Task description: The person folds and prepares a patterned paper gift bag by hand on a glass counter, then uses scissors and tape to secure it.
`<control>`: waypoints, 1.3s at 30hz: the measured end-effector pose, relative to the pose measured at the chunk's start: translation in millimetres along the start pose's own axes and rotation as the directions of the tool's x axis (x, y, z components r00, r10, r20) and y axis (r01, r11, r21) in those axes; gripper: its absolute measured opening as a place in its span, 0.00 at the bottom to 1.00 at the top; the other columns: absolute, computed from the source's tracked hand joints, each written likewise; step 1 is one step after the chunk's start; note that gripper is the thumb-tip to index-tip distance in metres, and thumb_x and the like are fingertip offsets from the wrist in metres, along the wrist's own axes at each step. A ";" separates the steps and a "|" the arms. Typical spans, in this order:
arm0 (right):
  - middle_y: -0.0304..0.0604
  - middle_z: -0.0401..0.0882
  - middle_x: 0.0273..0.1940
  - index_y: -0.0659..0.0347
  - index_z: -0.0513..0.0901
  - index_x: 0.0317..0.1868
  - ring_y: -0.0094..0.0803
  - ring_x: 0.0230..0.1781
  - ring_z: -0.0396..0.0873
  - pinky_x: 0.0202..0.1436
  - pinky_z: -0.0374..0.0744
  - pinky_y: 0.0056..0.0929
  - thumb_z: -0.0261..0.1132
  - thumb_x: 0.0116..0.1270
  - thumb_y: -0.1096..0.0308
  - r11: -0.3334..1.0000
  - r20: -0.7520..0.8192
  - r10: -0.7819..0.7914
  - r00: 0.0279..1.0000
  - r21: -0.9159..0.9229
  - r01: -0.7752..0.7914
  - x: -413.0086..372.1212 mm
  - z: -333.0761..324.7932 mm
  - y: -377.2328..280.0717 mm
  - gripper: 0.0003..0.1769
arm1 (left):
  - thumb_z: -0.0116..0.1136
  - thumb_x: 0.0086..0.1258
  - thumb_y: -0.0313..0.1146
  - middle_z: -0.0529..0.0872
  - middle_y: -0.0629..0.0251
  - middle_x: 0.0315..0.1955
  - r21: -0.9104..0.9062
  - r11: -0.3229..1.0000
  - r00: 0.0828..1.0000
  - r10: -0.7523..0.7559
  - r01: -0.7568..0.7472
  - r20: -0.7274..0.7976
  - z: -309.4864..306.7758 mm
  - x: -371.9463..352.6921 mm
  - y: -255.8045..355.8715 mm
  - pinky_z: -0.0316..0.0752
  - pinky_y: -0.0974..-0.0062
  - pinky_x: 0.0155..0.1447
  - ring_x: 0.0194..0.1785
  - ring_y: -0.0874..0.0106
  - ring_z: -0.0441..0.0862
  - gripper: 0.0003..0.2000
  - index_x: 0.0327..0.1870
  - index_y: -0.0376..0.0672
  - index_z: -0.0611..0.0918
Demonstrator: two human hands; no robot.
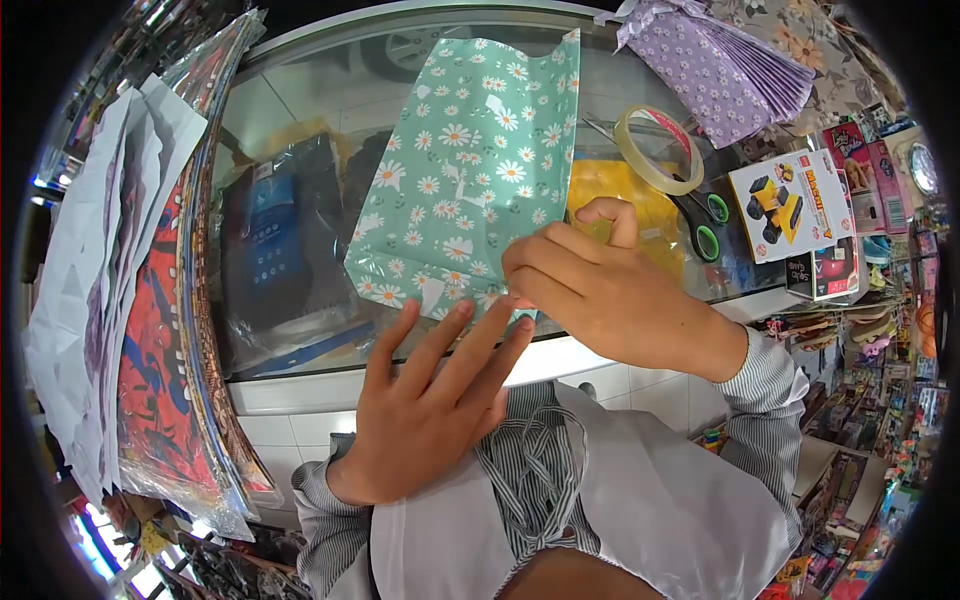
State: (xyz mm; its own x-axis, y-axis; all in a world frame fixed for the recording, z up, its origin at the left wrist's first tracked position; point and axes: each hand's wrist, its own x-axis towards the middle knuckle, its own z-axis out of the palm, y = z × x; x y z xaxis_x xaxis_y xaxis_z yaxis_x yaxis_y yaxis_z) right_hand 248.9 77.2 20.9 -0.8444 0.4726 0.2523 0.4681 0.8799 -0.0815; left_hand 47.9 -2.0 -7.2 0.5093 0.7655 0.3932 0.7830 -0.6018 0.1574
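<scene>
A green daisy-print paper bag (pixel 470 170) lies flat on the glass counter, its lower edge towards me. My left hand (pixel 430 390) is spread, with fingertips at that lower edge. At the bag's lower right corner, my right hand (pixel 600 285) has its fingers curled in and pressed together on the paper. The exact pinch is partly hidden behind the knuckles. Beyond my right hand are a roll of clear tape (pixel 633 158) and scissors (pixel 708 243) with black and green handles.
A pleated purple floral paper bundle (pixel 715 75) lies at the back right. A boxed toy vehicle (pixel 790 205) stands on other boxes at the right. Sheets of wrapping paper (pixel 160 350) hang along the left edge. Packaged goods (pixel 270 230) show through the glass counter (pixel 330 90).
</scene>
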 end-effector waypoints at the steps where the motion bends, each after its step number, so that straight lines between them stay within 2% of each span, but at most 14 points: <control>1: 0.35 0.72 0.43 0.59 0.77 0.39 0.27 0.47 0.72 0.56 0.59 0.44 0.62 0.56 0.69 1.000 -0.004 0.003 1.000 -0.007 -0.003 -0.4 0.7 0.0 0.10 | 0.58 0.57 0.36 0.74 0.74 0.60 0.010 1.000 1.000 0.009 -0.009 0.009 -0.5 0.6 -0.1 0.67 0.59 0.66 0.59 0.71 0.73 0.23 0.57 0.54 0.80; 3: 0.34 0.72 0.43 0.58 0.77 0.39 0.26 0.48 0.72 0.56 0.59 0.44 0.62 0.56 0.69 1.000 -0.010 0.012 1.000 -0.022 -0.013 -1.0 1.3 -0.6 0.09 | 0.57 0.57 0.36 0.74 0.75 0.61 0.029 0.999 0.999 0.029 -0.030 0.028 -1.7 1.4 -0.3 0.67 0.58 0.66 0.59 0.71 0.73 0.23 0.57 0.53 0.80; 6: 0.34 0.73 0.45 0.57 0.77 0.41 0.27 0.54 0.72 0.58 0.59 0.44 0.62 0.56 0.70 0.999 -0.094 0.053 0.994 0.014 -0.052 3.3 -1.8 -0.2 0.11 | 0.58 0.56 0.37 0.73 0.75 0.62 0.041 0.999 0.998 0.034 -0.036 0.043 -2.1 1.3 0.1 0.67 0.56 0.65 0.60 0.71 0.73 0.24 0.58 0.53 0.80; 10: 0.35 0.74 0.52 0.54 0.77 0.48 0.28 0.64 0.68 0.60 0.57 0.45 0.63 0.56 0.68 0.990 -0.135 0.125 0.983 0.078 -0.116 -7.9 -11.9 6.2 0.17 | 0.59 0.54 0.37 0.73 0.75 0.62 0.054 0.997 0.997 0.046 -0.049 0.058 -1.3 0.6 -0.5 0.66 0.55 0.65 0.60 0.70 0.72 0.26 0.59 0.52 0.79; 12: 0.34 0.72 0.59 0.53 0.76 0.54 0.29 0.67 0.64 0.61 0.56 0.47 0.64 0.58 0.66 0.974 -0.109 0.203 0.973 0.124 -0.189 -22.6 -18.4 2.9 0.21 | 0.60 0.54 0.37 0.73 0.75 0.62 0.049 0.998 0.997 0.046 -0.049 0.064 -2.6 0.8 -0.8 0.66 0.55 0.66 0.60 0.70 0.72 0.26 0.59 0.52 0.79; 15: 0.32 0.66 0.67 0.51 0.73 0.62 0.27 0.71 0.60 0.66 0.52 0.49 0.64 0.62 0.58 0.985 0.081 0.165 0.983 0.031 -0.168 -34.1 -15.2 -11.3 0.27 | 0.59 0.55 0.37 0.73 0.75 0.62 0.046 0.998 0.998 0.044 -0.047 0.054 -2.2 0.8 -0.8 0.66 0.54 0.65 0.61 0.71 0.71 0.26 0.59 0.52 0.79; 18: 0.31 0.61 0.71 0.50 0.69 0.66 0.25 0.74 0.54 0.70 0.47 0.52 0.62 0.64 0.50 0.972 0.199 0.210 0.957 0.063 -0.227 -34.4 -12.5 -14.3 0.31 | 0.59 0.56 0.38 0.73 0.77 0.62 0.058 0.997 0.997 0.044 -0.048 0.058 -1.4 1.1 -0.4 0.65 0.55 0.66 0.61 0.71 0.70 0.24 0.58 0.53 0.80; 27: 0.31 0.58 0.72 0.50 0.64 0.70 0.25 0.75 0.51 0.71 0.46 0.57 0.59 0.65 0.47 0.946 0.284 0.196 0.938 0.197 -0.257 -33.2 -19.2 -3.3 0.35 | 0.57 0.58 0.39 0.73 0.78 0.63 0.081 0.996 0.996 0.040 -0.047 0.085 -3.1 2.9 -0.2 0.63 0.58 0.67 0.62 0.72 0.70 0.22 0.57 0.54 0.79; 30: 0.31 0.55 0.74 0.50 0.62 0.71 0.25 0.75 0.50 0.71 0.45 0.58 0.58 0.66 0.45 0.960 0.233 0.227 0.946 0.111 -0.258 -34.7 -27.2 3.4 0.36 | 0.57 0.58 0.40 0.73 0.78 0.63 0.079 0.996 0.996 0.034 -0.041 0.081 -3.5 3.1 0.4 0.63 0.58 0.67 0.62 0.72 0.70 0.23 0.57 0.54 0.79; 33: 0.31 0.53 0.74 0.50 0.60 0.72 0.25 0.75 0.49 0.71 0.43 0.60 0.55 0.67 0.44 0.963 0.255 0.227 0.940 0.089 -0.256 -37.6 -31.9 2.2 0.37 | 0.61 0.57 0.41 0.75 0.73 0.62 0.028 0.999 0.996 0.039 -0.041 0.077 -4.0 3.9 0.4 0.59 0.57 0.69 0.60 0.67 0.72 0.24 0.57 0.51 0.79; 36: 0.32 0.53 0.74 0.51 0.60 0.72 0.26 0.75 0.50 0.71 0.41 0.61 0.53 0.68 0.42 0.963 0.282 0.196 0.939 0.125 -0.238 -32.3 -17.3 5.0 0.37 | 0.57 0.61 0.44 0.74 0.76 0.63 0.030 1.000 0.992 -0.002 -0.002 0.129 -10.5 5.8 -0.4 0.58 0.55 0.69 0.61 0.70 0.70 0.23 0.58 0.52 0.78; 39: 0.34 0.54 0.74 0.54 0.60 0.71 0.27 0.75 0.50 0.72 0.39 0.63 0.51 0.69 0.41 0.979 0.251 0.128 0.960 0.122 -0.163 -19.6 -10.9 9.7 0.37 | 0.56 0.63 0.51 0.74 0.72 0.62 0.007 0.998 0.986 -0.062 0.062 0.156 -20.4 4.1 -3.0 0.52 0.48 0.71 0.64 0.66 0.69 0.26 0.60 0.49 0.77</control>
State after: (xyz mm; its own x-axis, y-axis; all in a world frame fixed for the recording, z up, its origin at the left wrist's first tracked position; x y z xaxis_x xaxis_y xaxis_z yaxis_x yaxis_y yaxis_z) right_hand 272.9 76.0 25.7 -0.8154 0.5788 -0.0099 0.5640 0.7905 -0.2388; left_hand 40.4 -1.7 12.5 0.5089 0.8277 0.2367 0.8156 -0.5515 0.1749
